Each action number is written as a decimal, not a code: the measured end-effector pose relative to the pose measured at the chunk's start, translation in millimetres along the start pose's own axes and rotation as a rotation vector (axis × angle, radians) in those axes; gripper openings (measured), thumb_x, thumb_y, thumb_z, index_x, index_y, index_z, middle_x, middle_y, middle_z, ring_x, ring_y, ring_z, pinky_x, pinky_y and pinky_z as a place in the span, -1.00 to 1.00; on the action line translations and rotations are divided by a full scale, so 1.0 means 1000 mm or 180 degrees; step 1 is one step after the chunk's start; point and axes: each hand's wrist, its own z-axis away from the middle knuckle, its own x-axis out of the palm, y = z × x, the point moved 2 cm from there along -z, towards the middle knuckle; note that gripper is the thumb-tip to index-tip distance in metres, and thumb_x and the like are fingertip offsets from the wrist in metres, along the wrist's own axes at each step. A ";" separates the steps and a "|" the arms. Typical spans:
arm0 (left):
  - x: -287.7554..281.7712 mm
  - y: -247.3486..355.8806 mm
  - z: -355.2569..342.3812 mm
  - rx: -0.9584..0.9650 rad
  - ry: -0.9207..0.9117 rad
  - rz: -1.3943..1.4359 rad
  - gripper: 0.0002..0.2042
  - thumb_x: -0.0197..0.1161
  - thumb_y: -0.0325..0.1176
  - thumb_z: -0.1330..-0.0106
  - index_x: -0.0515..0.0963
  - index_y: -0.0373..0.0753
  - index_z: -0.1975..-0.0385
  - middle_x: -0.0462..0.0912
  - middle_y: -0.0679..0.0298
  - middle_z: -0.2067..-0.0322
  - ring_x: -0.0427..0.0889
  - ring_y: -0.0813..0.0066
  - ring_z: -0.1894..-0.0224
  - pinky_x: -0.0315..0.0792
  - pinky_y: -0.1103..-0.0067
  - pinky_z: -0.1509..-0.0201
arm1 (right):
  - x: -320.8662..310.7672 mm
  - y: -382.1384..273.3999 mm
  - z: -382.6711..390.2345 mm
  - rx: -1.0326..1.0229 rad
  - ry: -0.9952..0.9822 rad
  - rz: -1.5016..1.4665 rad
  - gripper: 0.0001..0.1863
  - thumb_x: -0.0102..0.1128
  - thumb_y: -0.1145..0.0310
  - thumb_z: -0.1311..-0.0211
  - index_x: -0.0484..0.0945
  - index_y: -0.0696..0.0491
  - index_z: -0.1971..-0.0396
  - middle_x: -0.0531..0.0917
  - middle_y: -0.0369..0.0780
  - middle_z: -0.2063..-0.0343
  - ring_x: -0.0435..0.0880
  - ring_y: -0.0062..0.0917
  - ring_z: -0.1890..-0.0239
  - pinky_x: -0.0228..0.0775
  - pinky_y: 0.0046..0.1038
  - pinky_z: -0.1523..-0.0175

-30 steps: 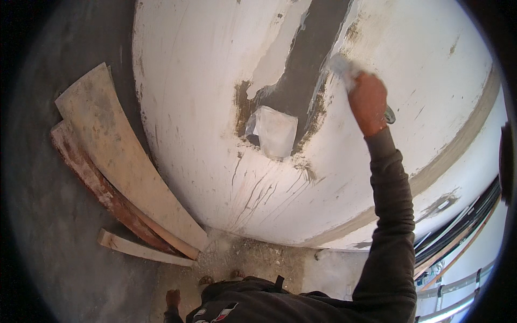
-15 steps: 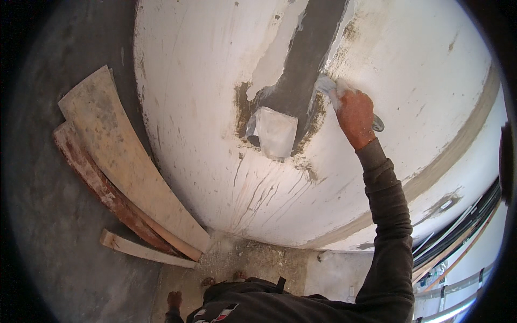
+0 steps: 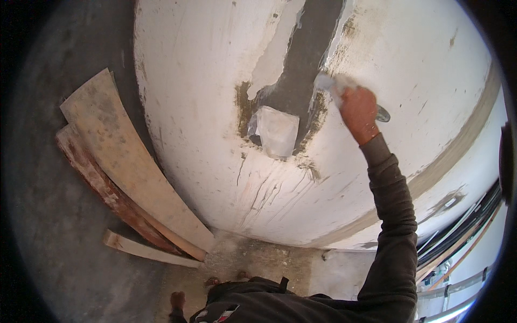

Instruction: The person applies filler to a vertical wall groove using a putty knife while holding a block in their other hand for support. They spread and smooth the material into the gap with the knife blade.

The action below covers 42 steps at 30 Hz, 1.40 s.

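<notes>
The right hand (image 3: 358, 113) is raised on a dark-sleeved arm and is closed in a fist around the handle of a putty knife (image 3: 335, 89). The blade sticks out up and to the left of the knuckles and lies flat against the white wall (image 3: 188, 97). The blade's tip meets the right edge of a grey filled channel (image 3: 301, 59), a dark vertical strip of fresh mortar running up the wall just left of the grip. Below and to the left of the fist, at the foot of that strip, sits a box (image 3: 276, 131) set into the wall and covered with pale film, ringed by rough brownish plaster. Far down and left of the hand, several worn wooden boards (image 3: 126, 167) lean against the wall's base on the concrete floor (image 3: 48, 231). The left hand is out of view.
</notes>
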 end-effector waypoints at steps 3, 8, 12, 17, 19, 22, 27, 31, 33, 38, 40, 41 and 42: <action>-0.002 0.003 0.004 -0.0005 0.0099 0.0058 -0.96 0.28 -0.42 -0.12 0.62 -0.21 0.50 0.65 0.03 0.50 0.71 0.09 0.34 0.53 0.18 0.30 | -0.020 0.014 -0.029 0.0263 0.0193 0.0055 -0.76 0.18 0.19 -0.34 0.64 0.06 0.34 0.65 -0.11 0.59 0.70 -0.22 0.49 0.51 -0.16 0.32; 0.008 0.000 0.008 -0.1069 -0.0562 0.0984 -0.92 0.28 -0.40 -0.14 0.63 -0.23 0.42 0.68 0.04 0.41 0.72 0.07 0.27 0.55 0.18 0.19 | 0.001 -0.006 0.003 -0.0098 -0.0021 0.0070 -0.78 0.18 0.17 -0.35 0.60 0.02 0.26 0.67 -0.15 0.56 0.72 -0.26 0.49 0.52 -0.17 0.39; 0.010 0.002 0.004 -0.0551 -0.0656 0.0209 -0.92 0.26 -0.40 -0.20 0.63 -0.24 0.37 0.69 0.01 0.35 0.71 0.07 0.23 0.55 0.21 0.20 | 0.009 -0.004 0.005 -0.0231 -0.0175 -0.0005 -0.76 0.20 0.18 -0.32 0.68 0.03 0.37 0.66 -0.15 0.55 0.72 -0.27 0.48 0.53 -0.19 0.37; 0.002 0.001 0.012 0.0039 0.0112 0.0124 -0.96 0.28 -0.44 -0.21 0.61 -0.24 0.39 0.66 -0.06 0.40 0.71 0.06 0.30 0.55 0.19 0.27 | -0.019 0.002 -0.028 0.0205 -0.0055 0.0319 -0.74 0.24 0.18 -0.29 0.71 0.06 0.43 0.66 -0.09 0.55 0.73 -0.26 0.44 0.55 -0.21 0.29; -0.005 0.005 0.009 -0.0269 -0.0197 0.0221 -0.97 0.29 -0.46 -0.20 0.62 -0.24 0.40 0.66 -0.02 0.41 0.71 0.05 0.29 0.55 0.19 0.24 | -0.012 0.002 -0.017 0.0276 -0.0179 0.0222 -0.74 0.24 0.17 -0.30 0.70 0.06 0.40 0.66 -0.09 0.52 0.74 -0.26 0.42 0.55 -0.21 0.29; 0.000 0.005 0.016 -0.0268 -0.0255 0.0036 -0.97 0.30 -0.45 -0.19 0.62 -0.24 0.41 0.67 0.02 0.41 0.71 0.04 0.28 0.56 0.18 0.22 | -0.008 -0.011 0.011 0.0069 -0.0253 -0.0151 -0.76 0.23 0.19 -0.31 0.70 0.05 0.37 0.67 -0.10 0.47 0.74 -0.25 0.40 0.55 -0.21 0.28; 0.001 0.003 0.003 0.0007 -0.0292 0.0044 -0.93 0.30 -0.43 -0.17 0.62 -0.29 0.43 0.68 0.00 0.39 0.70 0.01 0.27 0.56 0.15 0.19 | -0.006 -0.017 0.012 -0.0166 -0.0148 -0.0194 -0.78 0.22 0.21 -0.31 0.70 0.04 0.36 0.69 -0.12 0.44 0.73 -0.24 0.43 0.56 -0.21 0.28; 0.010 -0.008 -0.001 -0.0299 0.0142 0.0661 -0.86 0.26 -0.36 -0.22 0.64 -0.32 0.41 0.67 -0.06 0.37 0.69 -0.02 0.24 0.54 0.15 0.13 | -0.013 0.009 -0.015 0.0117 0.0069 0.0353 -0.76 0.21 0.19 -0.32 0.70 0.03 0.36 0.67 -0.11 0.51 0.72 -0.23 0.43 0.55 -0.21 0.27; 0.008 -0.012 0.006 -0.0671 0.0195 0.1189 -0.80 0.24 -0.31 -0.25 0.63 -0.35 0.41 0.67 -0.10 0.36 0.68 -0.05 0.22 0.52 0.16 0.11 | -0.031 0.003 -0.029 0.0186 0.0117 0.0227 -0.79 0.21 0.24 -0.29 0.71 0.04 0.39 0.64 -0.10 0.59 0.70 -0.23 0.45 0.53 -0.18 0.28; 0.014 -0.018 0.019 -0.0451 0.0126 0.0647 -0.62 0.16 -0.16 -0.30 0.57 -0.46 0.44 0.65 -0.16 0.39 0.66 -0.01 0.31 0.45 0.19 0.19 | 0.010 -0.020 0.017 -0.0149 -0.0291 0.0092 -0.77 0.22 0.23 -0.30 0.70 0.07 0.44 0.66 -0.09 0.55 0.68 -0.23 0.47 0.53 -0.16 0.28; -0.003 -0.004 -0.006 -0.1418 -0.0475 0.2049 -0.61 0.14 -0.15 -0.31 0.56 -0.47 0.44 0.63 -0.13 0.45 0.63 0.08 0.40 0.43 0.21 0.24 | 0.013 -0.022 0.036 -0.0251 -0.0609 -0.0003 -0.77 0.21 0.21 -0.34 0.65 0.07 0.32 0.67 -0.09 0.49 0.70 -0.19 0.45 0.53 -0.16 0.30; -0.025 0.013 -0.015 -0.2028 -0.0628 0.2643 -0.61 0.14 -0.15 -0.31 0.55 -0.48 0.44 0.62 -0.11 0.48 0.61 0.13 0.45 0.43 0.22 0.27 | 0.008 -0.028 0.037 -0.0251 -0.0399 -0.0240 -0.76 0.20 0.19 -0.35 0.63 0.07 0.26 0.68 -0.09 0.47 0.69 -0.16 0.46 0.52 -0.15 0.31; -0.028 0.010 -0.010 -0.1710 -0.0511 0.2458 -0.61 0.14 -0.16 -0.31 0.55 -0.47 0.44 0.60 -0.09 0.51 0.59 0.16 0.47 0.41 0.22 0.29 | 0.006 -0.033 0.038 -0.0225 -0.0196 -0.0556 -0.74 0.20 0.18 -0.36 0.62 0.08 0.20 0.69 -0.09 0.44 0.69 -0.13 0.46 0.51 -0.14 0.32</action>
